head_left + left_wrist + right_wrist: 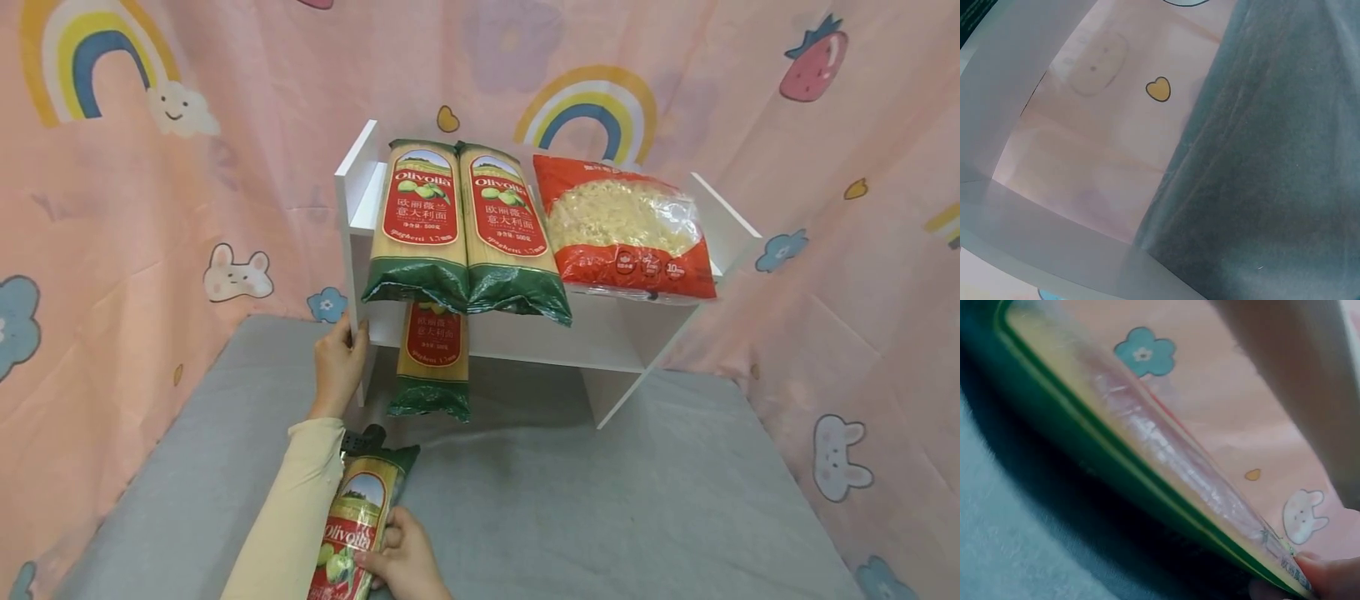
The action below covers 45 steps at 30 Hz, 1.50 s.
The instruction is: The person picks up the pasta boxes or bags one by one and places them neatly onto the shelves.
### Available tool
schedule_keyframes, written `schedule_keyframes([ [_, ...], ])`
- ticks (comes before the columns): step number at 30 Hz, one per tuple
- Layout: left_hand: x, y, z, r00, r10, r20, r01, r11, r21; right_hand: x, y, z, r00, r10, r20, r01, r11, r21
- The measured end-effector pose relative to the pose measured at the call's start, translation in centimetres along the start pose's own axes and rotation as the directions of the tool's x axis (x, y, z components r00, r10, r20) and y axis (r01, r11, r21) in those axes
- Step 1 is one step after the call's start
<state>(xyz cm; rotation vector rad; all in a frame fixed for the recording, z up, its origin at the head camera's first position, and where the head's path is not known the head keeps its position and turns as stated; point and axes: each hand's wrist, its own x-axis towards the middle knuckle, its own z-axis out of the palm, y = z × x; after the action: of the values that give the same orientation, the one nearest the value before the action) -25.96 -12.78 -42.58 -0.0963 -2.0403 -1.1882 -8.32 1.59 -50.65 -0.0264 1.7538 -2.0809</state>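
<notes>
My left hand [339, 367] grips the left side panel of a white shelf [540, 337]. Below it, my right hand [408, 554] holds a spaghetti pack [348, 525] by its right edge, thumb on the front label. The pack's side, with a green strip, fills much of the right wrist view, where a fingertip [1325, 575] shows at the lower right. On the shelf's top level lie two spaghetti packs side by side, a left one [422, 208] and a right one [510, 217]. Another spaghetti pack [433, 354] sticks out from the level beneath.
A red bag of pasta [626, 225] lies on the top level at the right. Grey cloth [600, 508] covers the surface under the shelf. A pink printed curtain [277, 150] hangs behind and at both sides. My left forearm [288, 508] passes beside the held pack.
</notes>
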Motion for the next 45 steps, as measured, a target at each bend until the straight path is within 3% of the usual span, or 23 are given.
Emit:
schedule_keyframes([
  [8,0.0,0.0,-0.2,1.0,-0.013,-0.009,0.013,1.0,-0.006,-0.5,-1.5,-2.5,0.998,-0.006,0.067,0.005,1.0,0.01],
  [14,0.0,0.0,0.0,1.0,-0.01,-0.005,0.01,1.0,-0.012,-0.3,-1.6,-4.5,0.999,0.044,-0.02,-0.045,0.997,-0.06],
  [17,0.0,0.1,0.0,1.0,0.004,-0.014,-0.004,1.0,-0.011,-0.4,-1.5,-4.5,0.996,0.06,-0.06,-0.066,0.992,-0.104],
  [22,0.0,0.0,0.1,1.0,0.007,-0.017,-0.007,1.0,-0.003,-1.1,-1.2,-3.9,0.988,0.151,-0.022,-0.153,0.972,-0.177],
  [25,0.0,0.1,0.1,1.0,0.0,-0.019,-0.001,1.0,-0.004,-1.5,-0.8,-3.6,0.98,0.198,-0.022,-0.197,0.944,-0.264],
  [29,0.0,0.1,0.1,1.0,-0.005,-0.024,0.005,1.0,-0.008,-2.0,-0.5,-3.5,0.984,0.165,-0.066,-0.177,0.915,-0.361],
  [33,0.1,0.1,0.1,1.0,-0.011,-0.018,0.011,1.0,-0.014,-2.3,0.0,-3.4,0.989,0.123,-0.079,-0.141,0.942,-0.305],
  [38,0.1,0.1,0.1,1.0,-0.017,-0.014,0.017,1.0,0.0,-2.6,1.0,-3.6,0.994,0.095,-0.054,-0.101,0.988,-0.116],
  [42,0.0,0.1,0.0,1.0,-0.019,-0.012,0.019,1.0,0.01,-2.7,1.5,-3.9,0.996,0.09,-0.013,-0.089,0.995,0.033],
  [45,0.0,0.1,0.0,1.0,-0.009,-0.018,0.009,1.0,0.012,-2.7,1.5,-4.0,0.995,0.096,-0.008,-0.096,0.994,0.051],
])
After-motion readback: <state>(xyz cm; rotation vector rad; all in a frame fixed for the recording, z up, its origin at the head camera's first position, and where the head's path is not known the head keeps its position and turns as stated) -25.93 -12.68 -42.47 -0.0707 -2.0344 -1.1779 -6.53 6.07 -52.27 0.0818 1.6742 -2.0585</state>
